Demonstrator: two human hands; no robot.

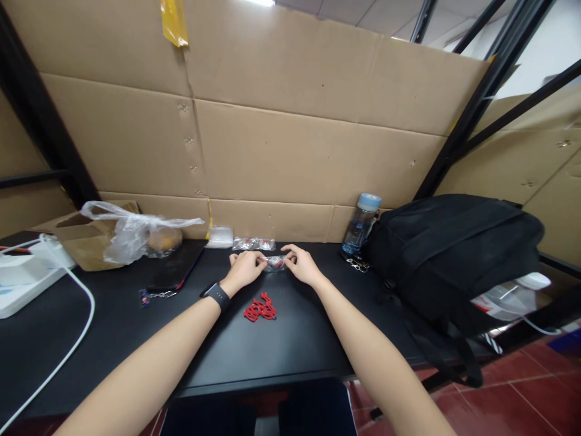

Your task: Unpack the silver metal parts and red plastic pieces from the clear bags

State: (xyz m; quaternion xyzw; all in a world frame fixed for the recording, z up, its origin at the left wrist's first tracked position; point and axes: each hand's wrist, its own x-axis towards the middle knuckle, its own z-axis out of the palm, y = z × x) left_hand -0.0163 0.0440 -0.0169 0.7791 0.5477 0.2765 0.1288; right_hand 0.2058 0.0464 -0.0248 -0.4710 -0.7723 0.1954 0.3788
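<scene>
Black table (113,339), red plastic pieces (260,309) heaped near the wrists, left hand (245,266) and right hand (303,265) with fingers pinched closed on either end of a small clear packet (275,263) lying mid-table, more packets (254,243) just behind, blue-capped bottle (361,225) at right, its print too small to read.

A makeshift packing workstation: black table (281,345) walled by cardboard sheets (295,151) on a metal rack frame (472,103).
</scene>
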